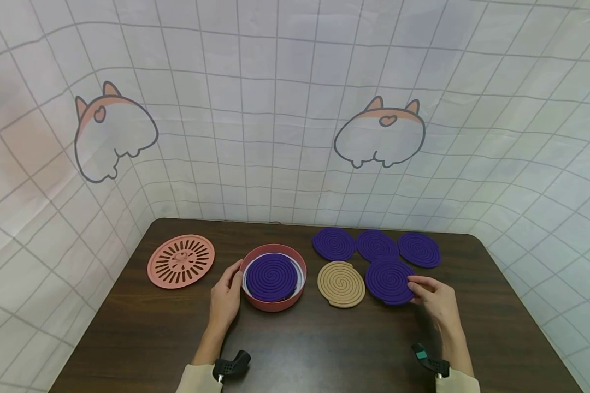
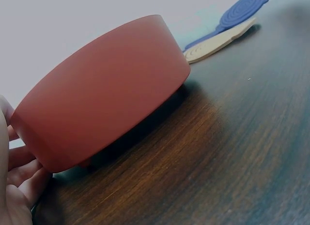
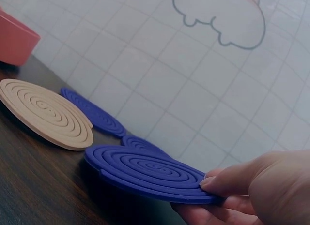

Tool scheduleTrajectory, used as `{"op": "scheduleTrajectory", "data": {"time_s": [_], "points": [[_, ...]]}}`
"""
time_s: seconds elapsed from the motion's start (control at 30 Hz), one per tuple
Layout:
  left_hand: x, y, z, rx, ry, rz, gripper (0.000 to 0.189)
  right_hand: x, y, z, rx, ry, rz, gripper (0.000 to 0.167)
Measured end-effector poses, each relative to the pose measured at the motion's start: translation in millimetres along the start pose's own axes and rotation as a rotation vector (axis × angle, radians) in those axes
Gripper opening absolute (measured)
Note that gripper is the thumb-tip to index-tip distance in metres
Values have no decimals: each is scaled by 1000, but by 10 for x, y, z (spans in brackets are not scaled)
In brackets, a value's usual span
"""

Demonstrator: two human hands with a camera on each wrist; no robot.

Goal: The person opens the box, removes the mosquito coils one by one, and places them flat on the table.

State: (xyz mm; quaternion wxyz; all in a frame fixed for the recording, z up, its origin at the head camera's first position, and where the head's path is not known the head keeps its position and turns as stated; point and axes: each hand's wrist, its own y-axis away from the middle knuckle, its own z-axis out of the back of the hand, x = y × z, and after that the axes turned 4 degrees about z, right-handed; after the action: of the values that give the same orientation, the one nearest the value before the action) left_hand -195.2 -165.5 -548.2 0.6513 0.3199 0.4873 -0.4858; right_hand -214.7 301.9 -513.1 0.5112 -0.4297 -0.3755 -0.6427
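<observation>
My left hand (image 1: 225,295) grips the left side of a round red mosquito coil holder (image 1: 273,307), its fingers at the lower edge in the left wrist view. Inside the holder a purple coil (image 1: 272,277) lies over a white liner (image 1: 300,273). On the right, my right hand (image 1: 437,299) pinches the edge of another purple mosquito coil (image 3: 155,172) between thumb and fingers. This coil is held tilted, with a shadow beneath it in the right wrist view. Just left of it lies a tan coil (image 1: 341,284).
Along the back right lie more purple coils: one at the left (image 1: 334,244), a middle coil (image 1: 376,245) and a right coil (image 1: 419,249). A pink slotted lid (image 1: 181,261) rests on the dark wooden table (image 1: 314,344) at far left. Grid-patterned cloth (image 1: 285,109) hangs behind and beside the table.
</observation>
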Motion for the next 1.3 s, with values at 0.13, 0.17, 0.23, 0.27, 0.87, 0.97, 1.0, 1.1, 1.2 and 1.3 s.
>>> {"op": "scheduleTrajectory", "data": {"time_s": [0.13, 0.17, 0.23, 0.27, 0.87, 0.97, 1.0, 1.1, 1.2, 1.3], "points": [[-9, 9, 8, 11, 7, 11, 37, -13, -7, 7, 26, 5, -4, 37], [-10, 9, 10, 13, 9, 13, 37, -17, -9, 8, 32, 4, -6, 37], [-13, 10, 10, 17, 11, 16, 37, -22, -9, 11, 43, -1, -8, 37], [-15, 10, 9, 16, 9, 18, 37, -24, -6, 13, 47, -3, -10, 37], [-4, 17, 12, 4, 11, 2, 37, -3, 37, 18, 133, 141, 16, 36], [1, 10, 15, 10, 13, 4, 37, 24, 47, 12, 128, 201, 23, 38], [2, 7, 15, 10, 13, 4, 37, 33, 52, 9, 125, 219, 27, 38], [2, 5, 10, 8, 9, 7, 37, 44, 60, -1, 116, 265, 44, 39], [4, 4, 1, 9, 4, 7, 37, 45, 67, -7, 110, 292, 58, 38], [4, 3, -2, 9, 9, 7, 37, 43, 69, -8, 103, 333, 81, 36]]}}
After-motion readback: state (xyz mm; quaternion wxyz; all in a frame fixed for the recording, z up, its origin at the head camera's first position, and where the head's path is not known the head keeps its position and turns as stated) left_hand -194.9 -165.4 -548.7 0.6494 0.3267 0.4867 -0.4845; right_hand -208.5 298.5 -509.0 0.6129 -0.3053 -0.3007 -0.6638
